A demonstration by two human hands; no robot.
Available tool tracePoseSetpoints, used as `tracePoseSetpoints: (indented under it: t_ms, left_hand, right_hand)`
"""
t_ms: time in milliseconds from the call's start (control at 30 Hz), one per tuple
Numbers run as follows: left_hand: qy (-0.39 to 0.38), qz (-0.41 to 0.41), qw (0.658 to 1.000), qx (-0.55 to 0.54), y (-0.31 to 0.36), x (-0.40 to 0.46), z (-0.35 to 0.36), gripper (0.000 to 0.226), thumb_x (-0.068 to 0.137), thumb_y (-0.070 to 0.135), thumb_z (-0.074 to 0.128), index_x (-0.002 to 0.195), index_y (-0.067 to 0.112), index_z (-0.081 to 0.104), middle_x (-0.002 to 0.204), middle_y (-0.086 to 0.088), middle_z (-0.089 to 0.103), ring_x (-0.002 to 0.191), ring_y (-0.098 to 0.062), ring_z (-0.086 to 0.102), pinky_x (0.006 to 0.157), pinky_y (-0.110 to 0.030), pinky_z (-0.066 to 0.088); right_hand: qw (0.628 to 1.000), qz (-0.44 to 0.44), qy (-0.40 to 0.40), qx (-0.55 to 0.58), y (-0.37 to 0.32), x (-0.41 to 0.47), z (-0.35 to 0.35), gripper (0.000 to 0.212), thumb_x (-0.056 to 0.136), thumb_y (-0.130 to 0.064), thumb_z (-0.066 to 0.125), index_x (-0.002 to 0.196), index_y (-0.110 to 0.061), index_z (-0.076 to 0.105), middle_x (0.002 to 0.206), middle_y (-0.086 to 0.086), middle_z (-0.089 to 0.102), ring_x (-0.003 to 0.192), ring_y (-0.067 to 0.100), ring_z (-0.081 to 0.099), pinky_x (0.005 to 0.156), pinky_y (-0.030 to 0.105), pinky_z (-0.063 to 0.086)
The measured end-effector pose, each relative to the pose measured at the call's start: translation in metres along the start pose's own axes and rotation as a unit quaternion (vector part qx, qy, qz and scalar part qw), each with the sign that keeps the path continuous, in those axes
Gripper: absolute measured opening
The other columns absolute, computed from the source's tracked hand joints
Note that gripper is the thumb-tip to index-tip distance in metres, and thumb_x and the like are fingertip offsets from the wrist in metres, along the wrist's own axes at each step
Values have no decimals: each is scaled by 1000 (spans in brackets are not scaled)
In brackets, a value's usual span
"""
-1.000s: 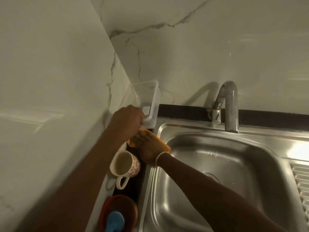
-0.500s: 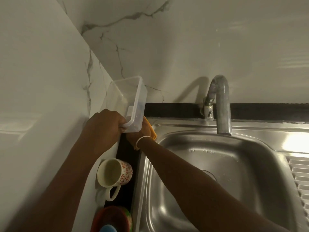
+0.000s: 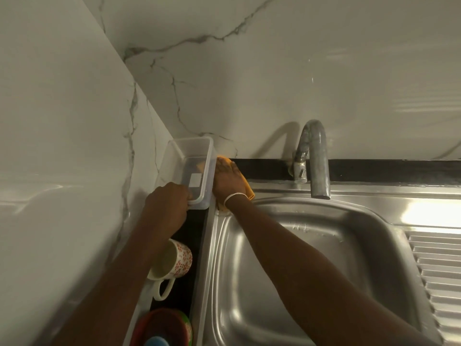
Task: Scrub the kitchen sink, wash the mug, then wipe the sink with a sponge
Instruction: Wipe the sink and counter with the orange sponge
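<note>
Since a second ago the clear container is tilted up by the left hand, which grips its near rim, while the right hand presses the orange sponge flat on the sink corner ledge beside it. Risk, my read: the container slips and drops onto the mug just below on the dark counter strip.

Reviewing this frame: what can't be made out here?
Head view only:
- Orange sponge: mostly under the right hand.
- Drain: behind the right forearm.
- Red bowl and its blue item: cut off by the bottom edge.
- Left hand fingertips: behind the clear container rim.
</note>
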State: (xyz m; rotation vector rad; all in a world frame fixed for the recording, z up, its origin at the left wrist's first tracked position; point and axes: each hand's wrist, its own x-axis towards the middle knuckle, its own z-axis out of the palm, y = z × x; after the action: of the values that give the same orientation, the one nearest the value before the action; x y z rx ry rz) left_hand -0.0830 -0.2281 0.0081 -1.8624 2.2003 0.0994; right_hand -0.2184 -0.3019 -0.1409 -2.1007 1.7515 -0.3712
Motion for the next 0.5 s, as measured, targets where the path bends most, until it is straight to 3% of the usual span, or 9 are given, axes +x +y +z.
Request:
tracePoseSetpoints:
  t_ms: [133,233,500]
  left_hand:
    - [-4,-9,1000,-8,10,12,8,26,90,22,66,115,17,66,106,-1,68,92,-17,66,73,-21,41]
    - [-16,-17,1000,-10,15,16,18,25,92,16,62,117,13,63,111,-2,66,98,-16,65,73,-18,36]
    - [-41,2,999,31,23,15,25,21,90,8,60,111,8,61,111,-5,64,98,-18,64,74,-23,43]
  right_hand:
    - [999,38,1,-10,20,-11,-8,75,97,-20,49,158,-18,7,166,-1,4,152,16,-1,116,34,-13]
    - [997,69,25,-5,32,-23,-15,73,96,-13,47,158,-17,9,165,0,5,152,16,-1,116,34,-13]
    - [989,124,75,-12,71,-48,-22,68,95,-3,33,158,-13,8,165,2,2,152,17,-5,122,35,-11]
